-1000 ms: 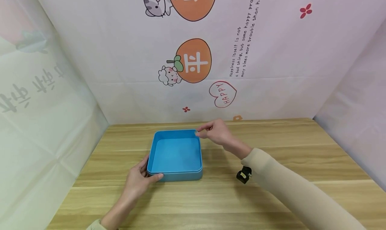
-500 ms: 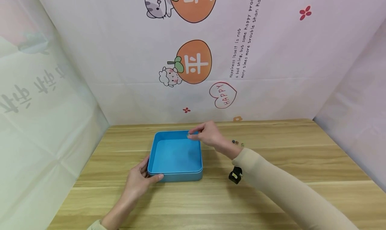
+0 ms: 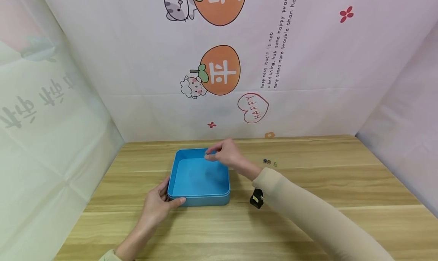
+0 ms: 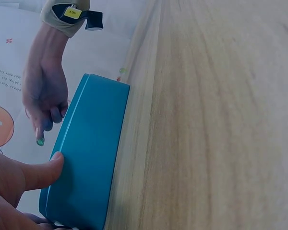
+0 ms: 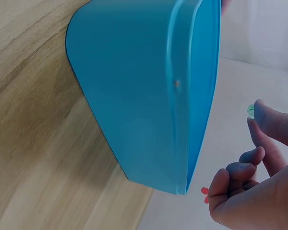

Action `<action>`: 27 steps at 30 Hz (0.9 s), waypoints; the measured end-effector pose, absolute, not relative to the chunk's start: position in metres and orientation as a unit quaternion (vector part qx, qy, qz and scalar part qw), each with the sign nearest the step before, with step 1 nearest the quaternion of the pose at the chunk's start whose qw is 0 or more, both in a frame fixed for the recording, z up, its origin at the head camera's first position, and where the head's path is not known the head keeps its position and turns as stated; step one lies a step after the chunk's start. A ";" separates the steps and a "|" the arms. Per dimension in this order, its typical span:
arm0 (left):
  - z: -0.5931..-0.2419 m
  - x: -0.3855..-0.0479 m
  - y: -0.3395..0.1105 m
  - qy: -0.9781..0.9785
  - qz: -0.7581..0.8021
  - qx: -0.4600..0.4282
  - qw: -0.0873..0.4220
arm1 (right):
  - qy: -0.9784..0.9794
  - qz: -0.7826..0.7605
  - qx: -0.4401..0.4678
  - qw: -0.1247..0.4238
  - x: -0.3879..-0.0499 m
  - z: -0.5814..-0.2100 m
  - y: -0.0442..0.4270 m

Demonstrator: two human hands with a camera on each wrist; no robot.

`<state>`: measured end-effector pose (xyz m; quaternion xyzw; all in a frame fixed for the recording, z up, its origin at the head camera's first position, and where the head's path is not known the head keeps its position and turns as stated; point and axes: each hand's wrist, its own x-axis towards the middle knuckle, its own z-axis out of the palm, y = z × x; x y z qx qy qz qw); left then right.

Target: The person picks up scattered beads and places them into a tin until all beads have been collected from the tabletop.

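Note:
A square blue box (image 3: 202, 177) with no lid stands on the table. My left hand (image 3: 155, 207) holds its near left corner, the thumb against the front wall and the other fingers along the left side. Over the box's far part, my right hand (image 3: 227, 154) pinches a small clear green glass marble (image 5: 251, 110) between thumb and forefinger. That marble also shows in the left wrist view, above the rim and apart from the box. Several small marbles (image 3: 269, 162) lie in a row on the wood, right of the box.
The wooden table (image 3: 308, 169) carries the box and marbles. A white printed cloth (image 3: 154, 112) hangs behind it, with more cloth at both sides. A black camera (image 3: 256, 198) sits under the right sleeve (image 3: 294, 200).
My right hand has moved left with the pinched marble, from the far right corner to over the box. The marbles on the table have come into sight. My left hand stays put.

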<state>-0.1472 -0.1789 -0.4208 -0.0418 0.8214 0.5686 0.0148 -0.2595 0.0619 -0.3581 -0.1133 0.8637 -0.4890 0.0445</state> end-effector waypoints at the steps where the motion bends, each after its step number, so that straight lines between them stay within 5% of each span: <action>1: -0.421 -0.147 -0.179 0.821 0.569 -0.042 0.015 | 0.864 -0.489 -0.114 0.045 -0.260 -0.359 0.061; 27: -0.421 -0.147 -0.180 0.816 0.577 -0.038 0.020 | 0.872 -0.470 -0.118 0.069 -0.265 -0.376 0.032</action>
